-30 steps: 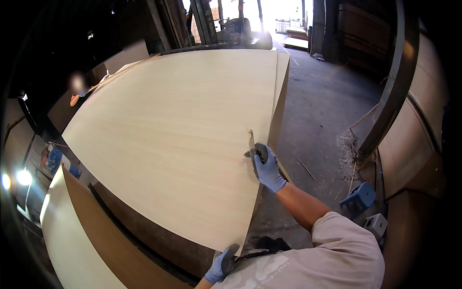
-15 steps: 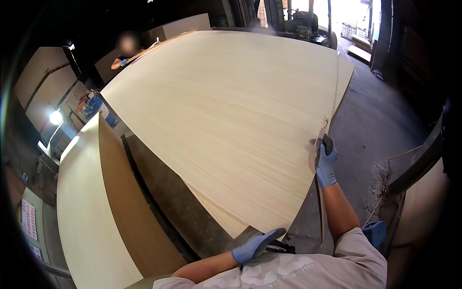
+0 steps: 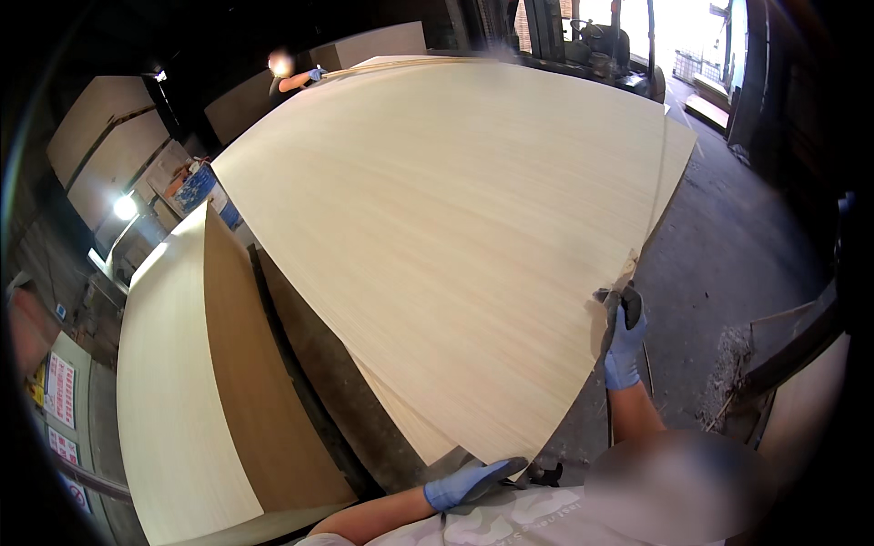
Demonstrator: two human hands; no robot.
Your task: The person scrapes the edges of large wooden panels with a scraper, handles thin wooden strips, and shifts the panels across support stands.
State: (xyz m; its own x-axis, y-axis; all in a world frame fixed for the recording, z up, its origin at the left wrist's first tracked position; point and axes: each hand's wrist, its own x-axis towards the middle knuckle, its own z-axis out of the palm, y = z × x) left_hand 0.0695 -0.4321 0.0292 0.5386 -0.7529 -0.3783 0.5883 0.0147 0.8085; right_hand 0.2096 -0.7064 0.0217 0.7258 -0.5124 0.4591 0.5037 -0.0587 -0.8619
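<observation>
A large pale wood veneer panel [image 3: 446,209] spans the middle of the view, its near corner close to my body. My left hand [image 3: 469,484], in a blue glove with dark fingertips, rests at that corner with fingers stretched out together. My right hand [image 3: 625,338], gloved alike, is closed at the panel's right edge around a thin wooden strip [image 3: 630,264]. The strip's upper end shows past the fingers; a lower length hangs below the hand. Its exact grip is partly hidden.
A stack of pale boards [image 3: 173,382] stands at the left, across a dark gap. At the far left edge a co-worker's gloved hand [image 3: 316,74] touches a long strip [image 3: 401,65]. A forklift [image 3: 601,45] stands beyond the panel. Debris [image 3: 728,373] lies on the floor at right.
The view has shifted, moving the panel slightly right in the picture. My right hand sits lower along the edge, still on the strip. The co-worker's strip now lies along the far edge.
</observation>
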